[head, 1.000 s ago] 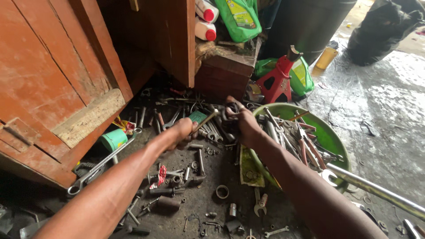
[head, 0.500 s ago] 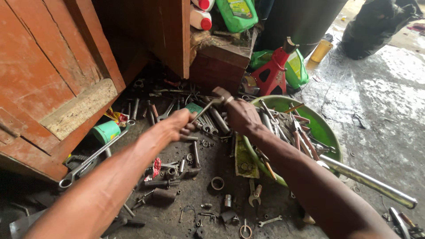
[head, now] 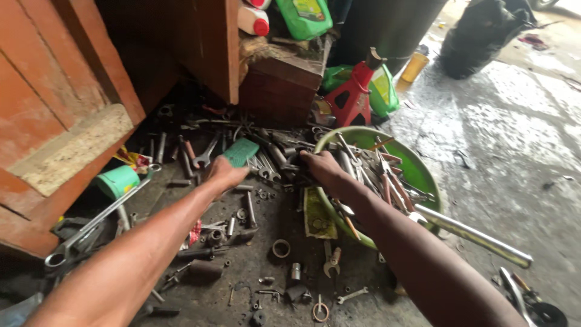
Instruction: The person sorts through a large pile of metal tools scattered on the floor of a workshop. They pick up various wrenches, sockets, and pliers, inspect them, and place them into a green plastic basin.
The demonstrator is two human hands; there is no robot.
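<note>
My left hand (head: 223,174) reaches forward low over the floor with its fingers curled, and its tips touch a flat green pad (head: 242,151). Whether it grips the pad is unclear. My right hand (head: 321,166) is down at the left rim of a green basin (head: 423,175) full of wrenches and rods. Its fingers are closed over a dark metal tool (head: 289,165) in the heap. Loose spanners (head: 206,154), sockets and bolts lie scattered between and in front of both hands.
A red wooden door (head: 54,103) and a cabinet stand to the left. A red jack stand (head: 354,91), green jugs and a dark box are behind the heap. A long steel pipe (head: 478,236) lies at the right and a green can (head: 118,180) at the left. Wet concrete lies to the right.
My right hand held a long metal tool raised above the heap; it has come down to the basin rim. The view has shifted closer. My left hand has stayed by the green pad.
</note>
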